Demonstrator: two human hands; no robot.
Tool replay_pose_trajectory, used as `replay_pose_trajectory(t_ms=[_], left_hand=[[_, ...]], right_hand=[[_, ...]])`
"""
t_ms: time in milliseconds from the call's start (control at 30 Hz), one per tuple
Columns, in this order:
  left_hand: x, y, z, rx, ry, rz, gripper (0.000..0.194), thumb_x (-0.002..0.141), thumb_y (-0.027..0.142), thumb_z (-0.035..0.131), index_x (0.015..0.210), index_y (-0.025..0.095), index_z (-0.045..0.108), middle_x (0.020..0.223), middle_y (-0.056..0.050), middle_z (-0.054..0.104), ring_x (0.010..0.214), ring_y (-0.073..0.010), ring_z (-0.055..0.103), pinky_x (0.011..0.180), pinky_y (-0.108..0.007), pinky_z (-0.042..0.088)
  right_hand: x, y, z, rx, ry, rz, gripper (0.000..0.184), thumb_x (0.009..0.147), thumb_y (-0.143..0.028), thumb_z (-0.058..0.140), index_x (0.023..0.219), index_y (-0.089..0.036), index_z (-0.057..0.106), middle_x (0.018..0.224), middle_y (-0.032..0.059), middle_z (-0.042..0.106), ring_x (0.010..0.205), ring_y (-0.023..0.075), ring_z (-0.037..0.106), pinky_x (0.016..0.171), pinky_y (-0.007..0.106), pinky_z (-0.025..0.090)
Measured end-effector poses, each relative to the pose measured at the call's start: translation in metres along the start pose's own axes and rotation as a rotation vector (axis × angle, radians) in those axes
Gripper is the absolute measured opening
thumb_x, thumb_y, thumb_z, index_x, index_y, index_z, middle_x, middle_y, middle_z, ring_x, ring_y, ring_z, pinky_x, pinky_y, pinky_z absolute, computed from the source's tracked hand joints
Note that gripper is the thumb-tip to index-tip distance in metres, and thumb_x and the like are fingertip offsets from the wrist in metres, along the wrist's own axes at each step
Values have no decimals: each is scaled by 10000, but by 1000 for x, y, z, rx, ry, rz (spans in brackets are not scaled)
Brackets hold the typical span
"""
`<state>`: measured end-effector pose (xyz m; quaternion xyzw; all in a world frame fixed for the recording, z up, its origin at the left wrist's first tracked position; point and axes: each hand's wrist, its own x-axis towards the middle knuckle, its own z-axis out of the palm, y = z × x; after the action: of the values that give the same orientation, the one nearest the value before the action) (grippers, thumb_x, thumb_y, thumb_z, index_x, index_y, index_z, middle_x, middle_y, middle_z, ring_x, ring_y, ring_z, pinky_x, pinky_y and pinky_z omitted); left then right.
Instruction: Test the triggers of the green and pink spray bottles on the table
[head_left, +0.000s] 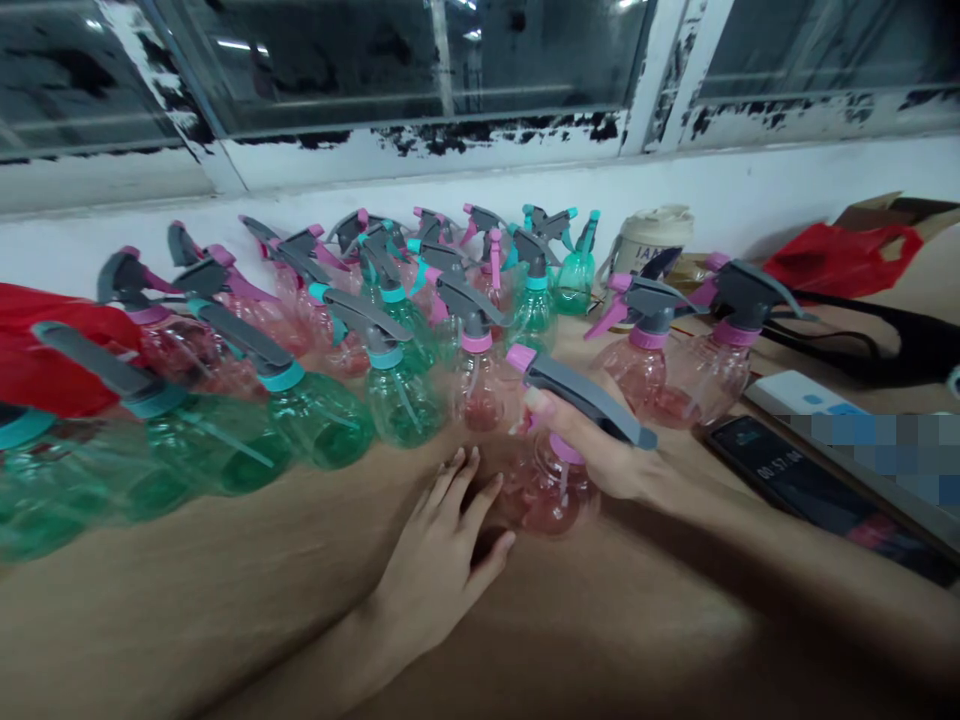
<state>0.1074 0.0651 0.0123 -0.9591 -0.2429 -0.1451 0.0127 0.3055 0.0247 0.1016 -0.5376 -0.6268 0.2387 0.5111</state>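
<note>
My right hand (611, 455) is wrapped round the neck of a pink spray bottle (559, 500) with a grey and pink trigger head. That bottle stands upright on the table, or very close to it. To its left, my left hand (442, 540) rests on the tabletop with its fingers apart, holding nothing. Just beyond are a pink spray bottle (478, 385) and a green spray bottle (405, 400). Two more pink bottles, one of them a pink spray bottle (701, 370) at the far end, stand behind my right hand.
Several green and pink bottles fill the left and back of the wooden table (285, 600). At right lie a phone (810, 490) showing a timer, a white box (810, 395) and a black strap (885, 340). Farther back are a white tub (656, 240) and a red bag (840, 260).
</note>
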Motion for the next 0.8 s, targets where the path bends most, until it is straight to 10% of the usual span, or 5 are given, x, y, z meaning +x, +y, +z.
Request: replay_pose_trajectory(t_ms=[800], left_hand=[[0,-1,2,-23,20,1,423,928,364,504,1291,148,488,1440,-167,395,1341,-328,335,1031,-516,369]], right_hand=[[5,18,7,202,27,-116,163,850,-384,586,873,-227,623,819,-9,666,767,165,615,705,315,481]])
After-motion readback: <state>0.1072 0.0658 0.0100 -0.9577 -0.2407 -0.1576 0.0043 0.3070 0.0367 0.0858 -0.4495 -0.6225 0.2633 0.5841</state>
